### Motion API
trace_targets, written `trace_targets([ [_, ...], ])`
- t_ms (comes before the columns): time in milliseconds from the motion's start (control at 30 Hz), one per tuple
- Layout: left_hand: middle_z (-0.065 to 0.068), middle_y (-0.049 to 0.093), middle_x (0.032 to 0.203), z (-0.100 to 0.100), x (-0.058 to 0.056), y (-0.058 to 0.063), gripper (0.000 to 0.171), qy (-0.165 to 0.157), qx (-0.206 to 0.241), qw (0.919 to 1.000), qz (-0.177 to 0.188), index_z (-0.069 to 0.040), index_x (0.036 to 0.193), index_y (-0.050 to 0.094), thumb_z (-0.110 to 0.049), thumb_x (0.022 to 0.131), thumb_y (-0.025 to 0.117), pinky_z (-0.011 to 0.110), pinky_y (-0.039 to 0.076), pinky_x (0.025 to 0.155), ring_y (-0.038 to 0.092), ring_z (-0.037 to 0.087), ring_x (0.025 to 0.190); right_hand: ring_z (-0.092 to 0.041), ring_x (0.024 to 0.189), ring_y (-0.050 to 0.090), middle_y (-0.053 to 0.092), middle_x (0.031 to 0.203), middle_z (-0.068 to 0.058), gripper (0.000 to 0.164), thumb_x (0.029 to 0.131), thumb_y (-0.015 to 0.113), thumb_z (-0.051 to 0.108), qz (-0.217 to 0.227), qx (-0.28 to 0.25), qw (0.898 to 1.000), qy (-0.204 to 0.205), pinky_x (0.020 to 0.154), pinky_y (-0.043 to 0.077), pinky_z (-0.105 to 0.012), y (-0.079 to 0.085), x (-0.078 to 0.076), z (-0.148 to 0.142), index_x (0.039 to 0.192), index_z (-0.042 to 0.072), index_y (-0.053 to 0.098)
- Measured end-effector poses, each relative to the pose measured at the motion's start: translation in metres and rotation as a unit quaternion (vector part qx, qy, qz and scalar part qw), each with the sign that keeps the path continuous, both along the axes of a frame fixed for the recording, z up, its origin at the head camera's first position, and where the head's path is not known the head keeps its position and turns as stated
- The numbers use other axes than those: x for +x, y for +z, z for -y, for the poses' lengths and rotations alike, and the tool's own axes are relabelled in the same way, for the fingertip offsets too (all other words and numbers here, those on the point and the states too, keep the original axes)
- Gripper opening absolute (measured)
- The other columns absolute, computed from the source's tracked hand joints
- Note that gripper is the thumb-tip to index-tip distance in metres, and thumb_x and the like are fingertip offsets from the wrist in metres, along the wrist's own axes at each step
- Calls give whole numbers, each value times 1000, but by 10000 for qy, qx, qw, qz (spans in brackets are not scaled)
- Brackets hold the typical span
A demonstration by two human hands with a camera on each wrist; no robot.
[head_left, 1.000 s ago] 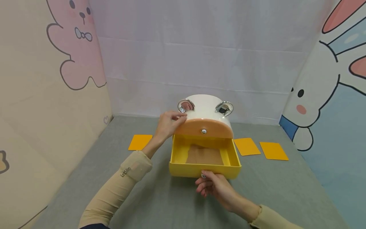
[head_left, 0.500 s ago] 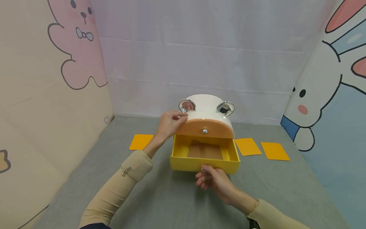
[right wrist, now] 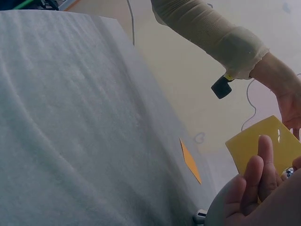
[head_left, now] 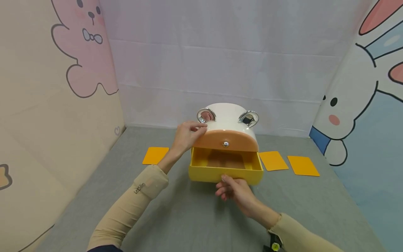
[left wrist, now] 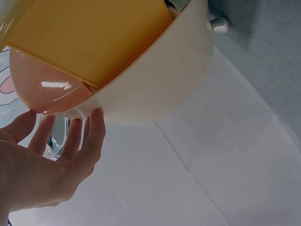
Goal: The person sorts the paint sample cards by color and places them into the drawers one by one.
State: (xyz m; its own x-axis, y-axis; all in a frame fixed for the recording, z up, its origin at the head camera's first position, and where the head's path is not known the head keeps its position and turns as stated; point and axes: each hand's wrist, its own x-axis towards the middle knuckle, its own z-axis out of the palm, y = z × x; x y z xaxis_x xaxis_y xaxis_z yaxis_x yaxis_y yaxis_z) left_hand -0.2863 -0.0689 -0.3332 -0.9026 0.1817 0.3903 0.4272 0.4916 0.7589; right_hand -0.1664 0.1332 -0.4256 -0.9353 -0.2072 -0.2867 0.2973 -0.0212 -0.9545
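A white rounded drawer box point(head_left: 226, 115) stands on the table, with an orange upper drawer front point(head_left: 239, 140) and a yellow lower drawer point(head_left: 201, 174) pulled partway out. My left hand point(head_left: 185, 136) grips the box's upper left front edge, thumb at the orange front and fingers along the white shell point(left wrist: 141, 89). Below, my right hand point(head_left: 237, 192) pinches the silver knob point(right wrist: 288, 173) of the yellow drawer between thumb and index finger; the head view hides this knob. Brown lining point(head_left: 225, 160) shows inside the drawer. A second silver knob point(head_left: 225, 144) sits on the orange front.
One orange card point(head_left: 155, 155) lies left of the box, partly behind the left forearm. Two more, a nearer card point(head_left: 273, 161) and a farther card point(head_left: 303, 166), lie to the right. A white curtain point(head_left: 233, 70) hangs behind the grey table point(head_left: 189, 224).
The yellow drawer has slid inward toward the box, my right hand travelling with its knob. Less of the drawer's inside shows. My left hand keeps its place on the box.
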Motion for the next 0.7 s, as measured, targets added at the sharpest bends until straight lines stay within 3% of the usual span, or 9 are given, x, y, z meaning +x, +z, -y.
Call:
trace_targets([
  [267, 11, 70, 112, 0, 1, 1, 27, -25, 13, 10000, -8, -11, 108, 75, -28, 91, 63, 41, 54, 82, 64, 28, 98, -13, 62, 59, 71, 69, 0, 53, 95, 56, 43, -216, 32, 9997, -126, 65, 51, -27, -1, -7, 2, 96, -9, 65],
  [533, 10, 69, 114, 0, 2, 2, 27, 7, 42, 10000, 32, -12, 108, 75, -29, 91, 63, 42, 54, 84, 64, 28, 99, -12, 62, 60, 71, 68, 1, 45, 95, 56, 42, -278, -18, 9996, -101, 65, 50, -26, 0, -17, 0, 89, -1, 67],
  [700, 11, 69, 114, 0, 2, 1, 26, 9, 33, 10000, 19, -11, 107, 75, -28, 91, 63, 42, 54, 84, 64, 28, 99, -13, 62, 60, 71, 68, 1, 46, 96, 56, 42, -237, -30, 9996, -141, 65, 50, -26, -1, -25, 0, 91, -3, 67],
])
